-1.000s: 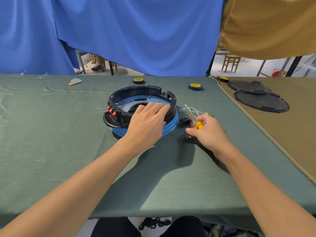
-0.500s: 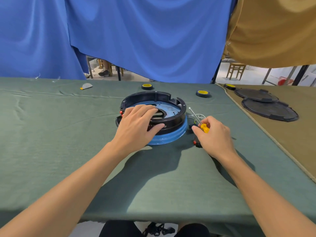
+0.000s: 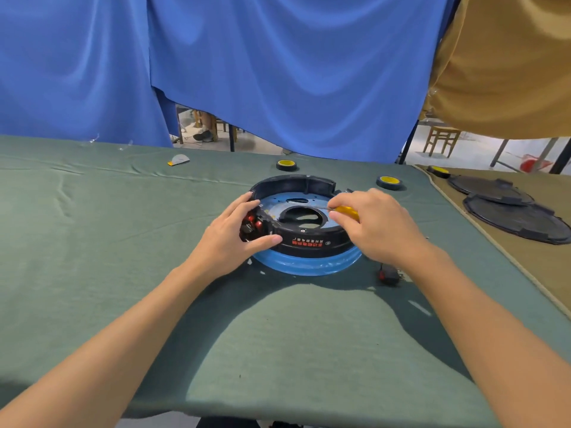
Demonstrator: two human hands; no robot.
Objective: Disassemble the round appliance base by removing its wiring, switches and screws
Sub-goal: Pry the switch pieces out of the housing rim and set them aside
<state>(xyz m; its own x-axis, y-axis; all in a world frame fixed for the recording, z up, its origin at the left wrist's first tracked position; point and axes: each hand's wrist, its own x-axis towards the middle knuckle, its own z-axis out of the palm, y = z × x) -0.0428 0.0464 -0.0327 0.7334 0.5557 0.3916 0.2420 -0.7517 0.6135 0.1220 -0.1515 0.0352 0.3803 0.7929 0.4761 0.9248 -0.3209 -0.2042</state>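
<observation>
The right hand (image 3: pixel 377 227) has left the worktop (image 3: pixel 123 273), where a second ago it was at the loose wiring picking up the screwdriver (image 3: pixel 347 210). Now it hovers over the right of the base (image 3: pixel 304 239), fingers curled round the yellow handle. The thin shaft points left across the blue inner plate. The left hand (image 3: pixel 228 242) has shifted too: it lay flat on the ring, and now it grips the base's left side, thumb on the near wall and fingers over the rim, around the red switches (image 3: pixel 253 224).

The base sits mid-frame and has been turned, so its red-lettered label faces the lower edge. I judge that picking up the tool is done and the screw work is about to start. The tip is not clearly on a screw.

A small black part (image 3: pixel 388 274) lies just below the right wrist, lower right of the base. There is open green cloth to the left and below. Two tape rolls (image 3: pixel 286 164) sit above the base, and black lids (image 3: pixel 516 219) lie well apart at the right, past the cloth seam. The right elbow has little room before that seam.
</observation>
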